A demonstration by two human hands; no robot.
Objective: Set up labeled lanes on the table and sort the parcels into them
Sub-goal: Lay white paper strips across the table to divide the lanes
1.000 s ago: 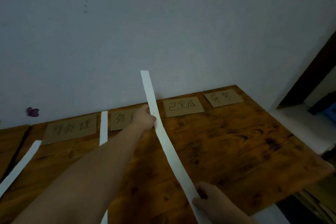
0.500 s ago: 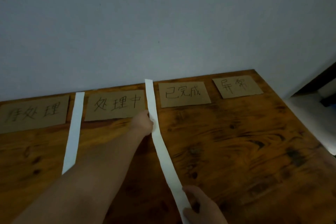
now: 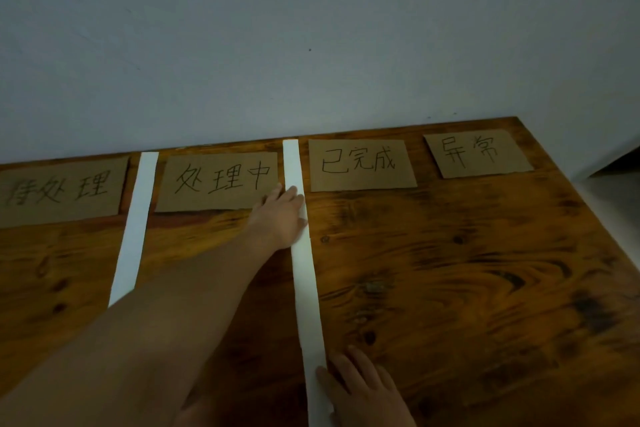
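Observation:
A long white paper strip (image 3: 304, 274) lies flat on the wooden table (image 3: 467, 270), running from the wall toward me between two cardboard labels. My left hand (image 3: 282, 215) presses flat on its far part with straight fingers. My right hand (image 3: 360, 388) presses flat on its near end at the bottom edge. Several brown cardboard labels with handwritten characters lie along the wall: one at the far left (image 3: 62, 191), one left of the strip (image 3: 218, 182), one right of it (image 3: 360, 165), one at the far right (image 3: 478, 152). No parcels are in view.
A second white strip (image 3: 136, 225) lies between the two left labels. A pale wall (image 3: 311, 45) rises directly behind the table. The table's right edge (image 3: 588, 211) drops to a light floor.
The strip, which stood bent up against the wall, has come down flat on the table. Both hands went from pinching it to pressing it flat. The view tilted down and closer.

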